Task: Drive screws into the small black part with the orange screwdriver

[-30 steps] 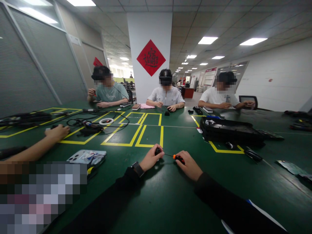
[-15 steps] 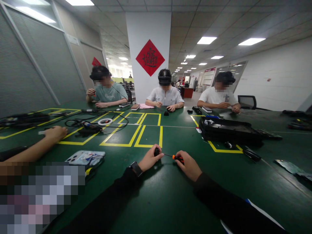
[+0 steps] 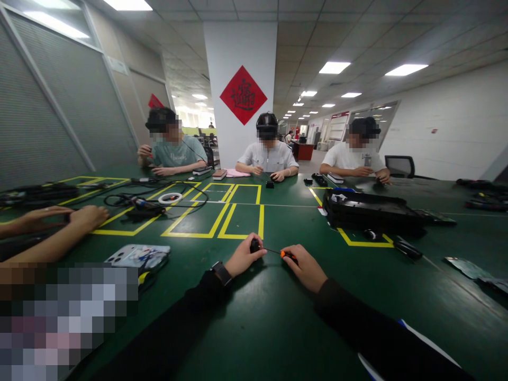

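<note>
My left hand [image 3: 243, 255] is closed around a small black part [image 3: 254, 245], most of it hidden by the fingers. My right hand [image 3: 307, 266] grips a screwdriver [image 3: 283, 254] by its orange and black handle. The thin shaft points left and its tip meets the black part or the fingertips there; which one I cannot tell. Both hands are held just above the green table [image 3: 254, 328], a short gap apart, and a dark watch band [image 3: 221, 273] circles my left wrist.
A long black tray [image 3: 377, 209] stands to the right, with a black tool [image 3: 408, 247] before it. A phone [image 3: 138, 255] lies left. Beyond are cables [image 3: 123, 200] and a white ring [image 3: 170, 198]. A co-worker's hands [image 3: 89, 216] are at left; three people sit opposite.
My hands keep nearly the same pose with the screwdriver against the part. At the left, another hand of the co-worker has come into view beside the first. The view has shifted slightly.
</note>
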{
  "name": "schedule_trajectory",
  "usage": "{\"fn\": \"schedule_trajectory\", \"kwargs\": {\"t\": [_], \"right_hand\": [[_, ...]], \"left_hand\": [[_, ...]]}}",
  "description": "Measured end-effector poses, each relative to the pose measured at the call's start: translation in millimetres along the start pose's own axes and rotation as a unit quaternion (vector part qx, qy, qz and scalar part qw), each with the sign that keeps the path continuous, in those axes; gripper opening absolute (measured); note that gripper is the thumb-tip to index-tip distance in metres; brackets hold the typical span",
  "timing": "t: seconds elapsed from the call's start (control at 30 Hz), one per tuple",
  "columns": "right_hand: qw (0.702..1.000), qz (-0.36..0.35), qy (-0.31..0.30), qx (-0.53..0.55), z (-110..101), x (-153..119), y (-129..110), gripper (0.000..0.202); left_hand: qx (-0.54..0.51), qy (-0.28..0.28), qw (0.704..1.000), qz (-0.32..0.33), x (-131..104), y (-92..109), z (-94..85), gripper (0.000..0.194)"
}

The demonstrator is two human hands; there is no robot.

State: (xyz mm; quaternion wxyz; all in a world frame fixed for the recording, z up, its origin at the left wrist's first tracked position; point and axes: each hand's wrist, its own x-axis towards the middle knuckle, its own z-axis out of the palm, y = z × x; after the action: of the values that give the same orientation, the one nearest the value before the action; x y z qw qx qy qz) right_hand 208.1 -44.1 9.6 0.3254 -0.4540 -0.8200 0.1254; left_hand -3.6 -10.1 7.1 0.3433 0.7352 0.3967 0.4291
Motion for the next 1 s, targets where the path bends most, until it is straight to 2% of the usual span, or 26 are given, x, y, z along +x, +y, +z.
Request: {"fn": "schedule_trajectory", "kwargs": {"t": [0.53, 0.73, 1.0], "right_hand": [[1.000, 0.004, 0.006, 0.015, 0.8, -0.2, 3.3, 0.019], [1.000, -0.005, 0.000, 0.027, -0.1, -0.4, 0.9, 0.021], [1.000, -0.008, 0.013, -0.012, 1.1, 0.9, 2.5, 0.014]], "left_hand": [[-0.016, 0.003, 1.000, -0.006, 0.6, -2.0, 1.3, 0.022], [-0.041, -0.009, 0.999, -0.032, 0.1, -0.8, 1.8, 0.024], [-0.055, -0.010, 0.997, -0.046, -0.6, -1.4, 1.3, 0.024]]}}
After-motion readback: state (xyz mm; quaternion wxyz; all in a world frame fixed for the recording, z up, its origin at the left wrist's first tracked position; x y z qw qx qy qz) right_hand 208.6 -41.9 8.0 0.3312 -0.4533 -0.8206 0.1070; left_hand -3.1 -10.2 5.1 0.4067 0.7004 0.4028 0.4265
